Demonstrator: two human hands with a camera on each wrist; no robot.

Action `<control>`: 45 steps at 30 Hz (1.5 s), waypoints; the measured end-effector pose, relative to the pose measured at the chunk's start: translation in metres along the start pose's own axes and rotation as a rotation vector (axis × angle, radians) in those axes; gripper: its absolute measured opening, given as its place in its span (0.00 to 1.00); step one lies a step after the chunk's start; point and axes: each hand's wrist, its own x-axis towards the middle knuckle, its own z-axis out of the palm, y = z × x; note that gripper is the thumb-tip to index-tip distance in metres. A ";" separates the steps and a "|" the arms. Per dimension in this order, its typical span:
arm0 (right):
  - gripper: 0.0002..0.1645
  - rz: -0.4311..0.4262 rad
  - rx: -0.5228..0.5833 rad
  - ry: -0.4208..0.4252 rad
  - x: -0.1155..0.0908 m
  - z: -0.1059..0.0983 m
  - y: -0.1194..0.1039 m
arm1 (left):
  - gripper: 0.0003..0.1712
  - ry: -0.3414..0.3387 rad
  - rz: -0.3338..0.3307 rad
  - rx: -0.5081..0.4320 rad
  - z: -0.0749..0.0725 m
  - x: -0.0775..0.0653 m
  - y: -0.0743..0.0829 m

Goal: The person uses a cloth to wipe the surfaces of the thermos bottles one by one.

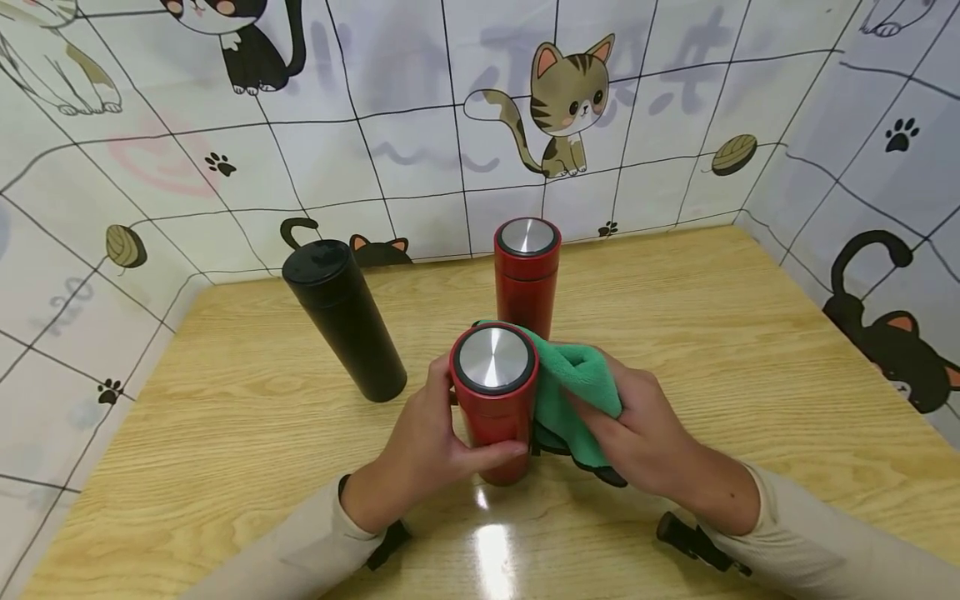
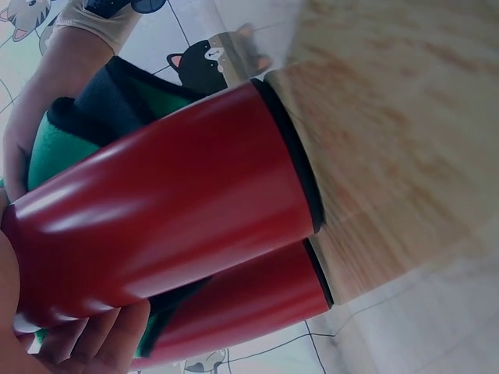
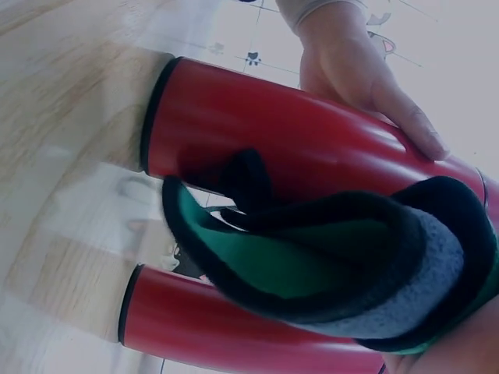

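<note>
My left hand (image 1: 435, 437) grips a red thermos flask (image 1: 501, 433) with a silver-topped lid, its thumb across the front. In the left wrist view the black base of this red flask (image 2: 179, 202) is at the tabletop. A green cloth (image 1: 573, 392) with dark edging is bunched in my right hand (image 1: 648, 429), against the flask's right side. In the right wrist view the folded cloth (image 3: 312, 257) hides part of the flask. Behind them stands a second red thermos flask (image 1: 527, 283), its lower part hidden by the cloth and front flask.
A black flask (image 1: 345, 321) stands upright at the left on the wooden table (image 1: 247, 442). White panels (image 1: 420, 142) printed with cats and grid lines enclose the table's back and sides.
</note>
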 end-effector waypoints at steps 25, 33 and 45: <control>0.31 0.223 -0.219 -0.328 0.004 0.002 0.005 | 0.58 -0.022 -0.011 0.004 -0.002 0.002 0.001; 0.35 0.134 -0.272 -0.247 0.003 0.002 0.004 | 0.57 -0.014 0.005 0.004 -0.002 0.002 0.000; 0.23 0.027 -0.203 -0.031 0.000 0.004 0.007 | 0.59 -0.002 -0.009 0.008 -0.003 0.001 0.001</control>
